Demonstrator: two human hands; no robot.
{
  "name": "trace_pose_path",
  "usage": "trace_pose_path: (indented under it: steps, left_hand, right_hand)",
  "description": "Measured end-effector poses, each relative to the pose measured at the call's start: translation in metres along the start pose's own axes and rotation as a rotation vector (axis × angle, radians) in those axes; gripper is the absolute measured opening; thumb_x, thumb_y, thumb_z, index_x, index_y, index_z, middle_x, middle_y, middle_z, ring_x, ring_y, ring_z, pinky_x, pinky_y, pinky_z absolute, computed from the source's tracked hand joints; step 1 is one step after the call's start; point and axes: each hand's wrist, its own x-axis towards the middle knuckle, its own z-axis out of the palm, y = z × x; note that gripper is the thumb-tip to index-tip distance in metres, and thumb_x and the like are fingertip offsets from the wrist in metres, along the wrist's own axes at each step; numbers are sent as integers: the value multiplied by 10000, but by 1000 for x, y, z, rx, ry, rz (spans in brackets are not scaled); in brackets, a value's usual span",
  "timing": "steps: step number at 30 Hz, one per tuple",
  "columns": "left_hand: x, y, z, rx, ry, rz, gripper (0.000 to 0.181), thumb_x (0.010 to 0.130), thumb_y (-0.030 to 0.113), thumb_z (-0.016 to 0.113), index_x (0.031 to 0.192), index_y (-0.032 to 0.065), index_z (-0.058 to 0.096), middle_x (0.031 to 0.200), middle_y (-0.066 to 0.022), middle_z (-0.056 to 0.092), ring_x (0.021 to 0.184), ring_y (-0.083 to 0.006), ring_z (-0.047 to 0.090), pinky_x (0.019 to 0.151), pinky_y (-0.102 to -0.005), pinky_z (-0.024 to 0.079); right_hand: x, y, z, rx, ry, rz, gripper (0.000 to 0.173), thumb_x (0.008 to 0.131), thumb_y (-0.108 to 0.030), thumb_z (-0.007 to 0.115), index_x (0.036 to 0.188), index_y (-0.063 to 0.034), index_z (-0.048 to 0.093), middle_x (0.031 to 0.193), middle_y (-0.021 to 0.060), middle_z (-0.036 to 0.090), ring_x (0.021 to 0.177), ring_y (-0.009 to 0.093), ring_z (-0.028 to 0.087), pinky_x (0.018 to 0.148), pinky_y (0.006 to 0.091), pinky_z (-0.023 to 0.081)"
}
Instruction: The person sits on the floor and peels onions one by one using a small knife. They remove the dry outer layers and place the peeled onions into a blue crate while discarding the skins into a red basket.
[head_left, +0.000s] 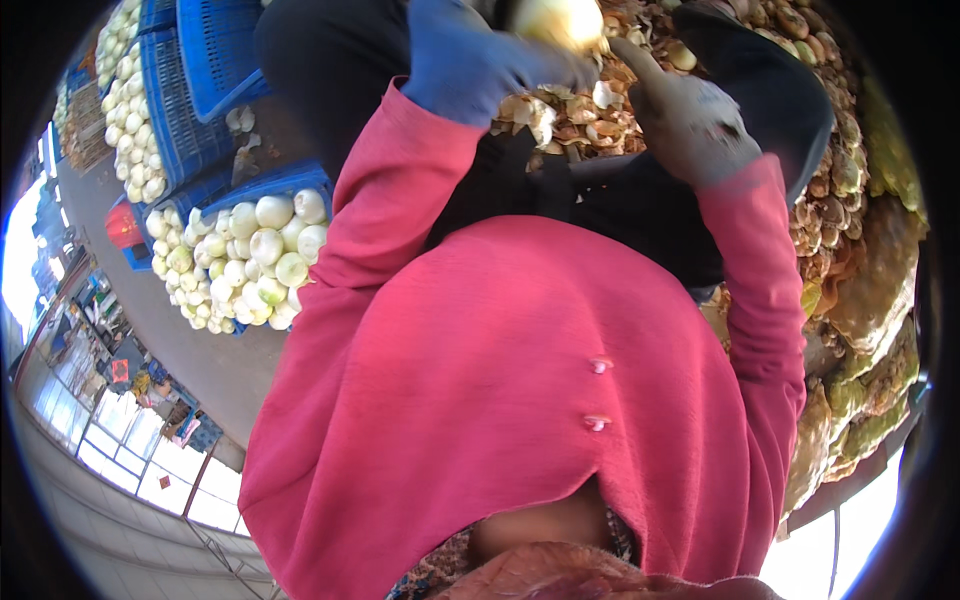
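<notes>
My left hand, in a blue glove, is at the top centre. Its blurred fingers lie along the lower edge of a pale peeled onion and appear to hold it. To the right of the onion is my right hand, in a greyish, dirty glove, with one finger pointing up towards the onion and the others curled. Whether those curled fingers hold anything is hidden. Loose onion skins lie below and between both hands, between my dark-trousered legs.
Blue plastic crates stand at the left, beside heaps of peeled white onions. Unpeeled onions are piled along the right, with filled mesh sacks beyond. A red object sits near the left crates.
</notes>
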Motion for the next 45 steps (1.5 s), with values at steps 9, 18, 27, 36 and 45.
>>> trace_pose_path:
  steps: [9,18,27,36,45]
  left_hand:
    - [-5,-4,9,-69,102,-137,693,559,1,959,1197,-18,687,1080,-64,724,960,-127,679,887,-297,566]
    - [-9,4,1,-403,137,-444,536,687,-47,855,1183,-81,654,1008,-132,745,863,-204,740,782,-328,617]
    - [-9,-4,5,-397,38,-372,728,651,-62,916,1313,-64,612,1102,-110,733,932,-155,711,805,-299,600]
    - [4,-26,-14,-844,-172,-283,956,618,-56,882,1472,-56,452,1206,-234,700,1056,-322,729,874,-427,619]
    - [1,-24,3,126,-313,399,923,615,152,986,1411,-28,553,1382,-144,624,1349,-275,555,1160,-395,413]
  right_hand:
    - [-5,-9,-2,186,278,-149,494,988,-188,636,1467,-228,524,948,177,728,797,383,715,687,441,573]
    - [6,-22,10,149,226,8,515,1007,-152,623,1495,-272,514,993,180,736,855,360,735,702,438,582]
    - [21,-16,43,1073,46,221,471,1009,-104,664,1471,-104,568,1030,4,714,736,21,597,604,192,478]
    - [7,-26,22,1312,90,424,361,960,-133,659,1310,-47,630,885,97,736,537,197,592,475,298,457]
    - [6,-2,40,1320,73,39,245,1033,-278,607,1182,-96,675,920,16,702,734,125,663,633,247,516]
